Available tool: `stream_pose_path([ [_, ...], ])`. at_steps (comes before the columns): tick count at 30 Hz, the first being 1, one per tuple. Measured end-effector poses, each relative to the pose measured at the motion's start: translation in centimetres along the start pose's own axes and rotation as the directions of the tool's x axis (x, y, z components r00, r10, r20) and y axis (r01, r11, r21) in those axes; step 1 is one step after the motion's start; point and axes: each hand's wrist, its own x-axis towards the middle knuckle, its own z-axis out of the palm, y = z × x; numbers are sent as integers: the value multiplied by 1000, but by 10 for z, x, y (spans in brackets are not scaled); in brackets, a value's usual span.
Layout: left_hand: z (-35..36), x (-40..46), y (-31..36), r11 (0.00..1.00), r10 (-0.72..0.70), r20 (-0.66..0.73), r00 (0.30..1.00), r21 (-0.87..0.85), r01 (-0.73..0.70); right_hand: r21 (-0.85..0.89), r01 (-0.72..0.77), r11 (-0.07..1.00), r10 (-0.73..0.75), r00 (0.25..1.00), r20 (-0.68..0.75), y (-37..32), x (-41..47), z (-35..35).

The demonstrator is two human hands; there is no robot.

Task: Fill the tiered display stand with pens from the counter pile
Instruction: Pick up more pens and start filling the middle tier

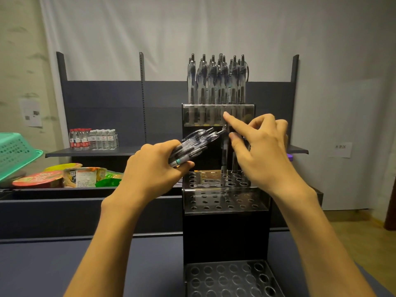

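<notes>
Several pens [192,144] are lying bundled in the left hand [154,166] as a ready supply, while the right hand [259,151] is pinching one pen [224,155], lowering it into the stand's [227,200] middle tier.

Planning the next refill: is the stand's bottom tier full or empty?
Empty: every hole visible in the bottom tier is open, no pens standing in it.
</notes>
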Motion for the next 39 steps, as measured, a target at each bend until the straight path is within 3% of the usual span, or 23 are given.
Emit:
stream_pose_path([
  [5, 1, 0, 0, 1000, -5, 2, 1000, 2, 5, -56, -1, 998, 5, 997, 80, 2, -2, 3],
  [11, 0, 0, -1, 1000, -12, -5, 1000, 5, 12, 3, 19, 1000, -19, 1000, 2, -2, -1, 4],
  [15, -1, -1, 0, 1000, -2, -7, 1000, -10, 2, 253, 8, 967, 10, 997, -72, -7, 0, -5],
  [19, -1, -1, 2, 999, 23, 3, 1000, -23, -23, 525, -28, 850, 4, 999, 46, -14, -1, -13],
  [30, -1, -1, 3, 998, 64, -22, 998, -25, -65, 613, -135, 778, 123, 991, 61, -13, 1, -9],
  [39, 2, 1, 9, 991, 98, -19, 995, -94, -100, 752, -254, 608, 287, 954, 90, -18, 2, -10],
])
